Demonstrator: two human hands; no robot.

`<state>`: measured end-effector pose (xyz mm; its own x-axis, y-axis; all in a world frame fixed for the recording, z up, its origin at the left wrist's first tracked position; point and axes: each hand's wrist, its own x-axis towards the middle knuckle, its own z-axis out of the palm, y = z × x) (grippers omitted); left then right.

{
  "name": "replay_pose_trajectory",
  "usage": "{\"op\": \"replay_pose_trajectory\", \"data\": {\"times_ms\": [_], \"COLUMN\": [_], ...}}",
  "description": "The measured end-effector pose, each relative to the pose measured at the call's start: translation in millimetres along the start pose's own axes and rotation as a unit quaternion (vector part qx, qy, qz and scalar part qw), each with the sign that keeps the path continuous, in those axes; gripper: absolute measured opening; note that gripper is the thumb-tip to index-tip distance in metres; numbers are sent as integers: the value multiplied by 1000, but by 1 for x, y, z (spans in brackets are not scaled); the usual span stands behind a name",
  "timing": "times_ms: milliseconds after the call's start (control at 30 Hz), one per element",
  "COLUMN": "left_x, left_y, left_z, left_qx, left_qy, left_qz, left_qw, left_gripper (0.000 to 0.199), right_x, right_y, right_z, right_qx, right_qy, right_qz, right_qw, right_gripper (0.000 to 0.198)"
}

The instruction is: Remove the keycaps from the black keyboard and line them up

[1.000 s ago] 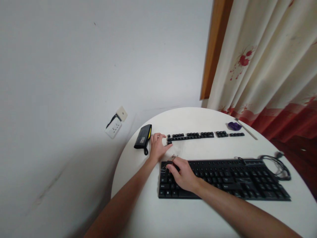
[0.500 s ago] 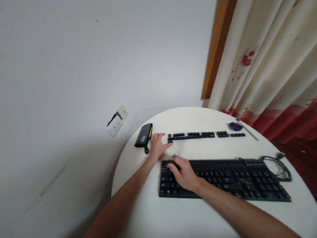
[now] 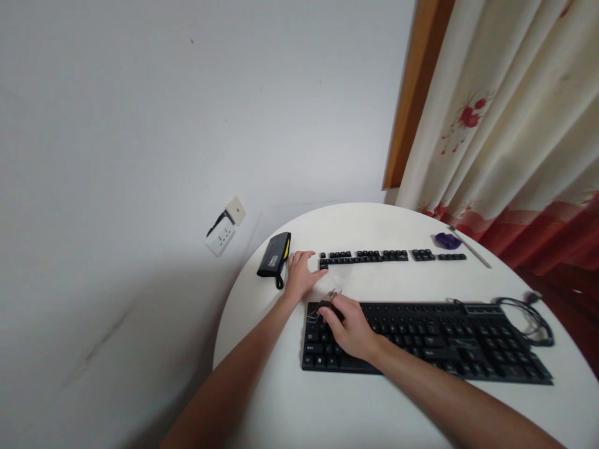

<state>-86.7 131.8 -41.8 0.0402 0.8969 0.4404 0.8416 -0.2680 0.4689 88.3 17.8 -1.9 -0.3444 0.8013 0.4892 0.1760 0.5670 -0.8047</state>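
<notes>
My left hand (image 3: 299, 274) rests on the white table with thumb and fingers spread apart, beside the left end of rows of loose black keycaps (image 3: 369, 257). The thumb lies close to a single keycap (image 3: 324, 267); whether it touches is hard to tell. My right hand (image 3: 353, 328) is closed around a keycap puller (image 3: 314, 316), whose thin wire loops stick out on both sides of the fingers. It is over the upper left part of a black keyboard (image 3: 430, 342). Part of the key rows is hidden under this hand and forearm.
A black pouch with a yellow edge (image 3: 274, 255) lies left of my left hand. Toward the right are a purple lump (image 3: 448, 241), a thin pale stick (image 3: 470, 247) and the keyboard's coiled cable (image 3: 543, 321). A wall socket (image 3: 219, 237) and a curtain (image 3: 505, 125) border the table (image 3: 266, 399).
The whole view has shifted slightly, so everything appears a little farther right. Both hands keep the same pose, and the keycap puller stays in my right hand.
</notes>
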Motion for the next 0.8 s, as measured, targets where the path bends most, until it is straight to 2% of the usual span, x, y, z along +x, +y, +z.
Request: {"op": "replay_pose_trajectory", "data": {"times_ms": [167,333,500,600,667,700,800], "left_x": [0,0,0,-2,-4,-5,-8], "left_y": [1,3,3,4,7,9,15], "left_z": [-1,-2,-3,-13,-25,-34,-60], "left_qx": [13,15,-4,-56,-104,-129,-204], "left_qy": [-11,-9,-13,-16,-51,-89,-257], "left_qz": [4,-2,-14,-13,-6,0,22], "left_qw": [1000,1000,1000,998,993,988,944], "left_gripper": [61,58,59,50,36,29,22], "right_x": [-1,0,2,3,2,1,0], "right_y": [0,0,0,1,1,2,2], "right_z": [0,1,-2,-7,-10,-11,-10], "right_qx": [0,6,18,27,18,6,-40], "right_qy": [1,1,42,61,54,45,13], "right_qz": [-2,1,29,59,70,70,54], "right_qw": [1000,1000,999,996,996,996,998], "right_gripper": [25,25,23,22,22,23,24]}}
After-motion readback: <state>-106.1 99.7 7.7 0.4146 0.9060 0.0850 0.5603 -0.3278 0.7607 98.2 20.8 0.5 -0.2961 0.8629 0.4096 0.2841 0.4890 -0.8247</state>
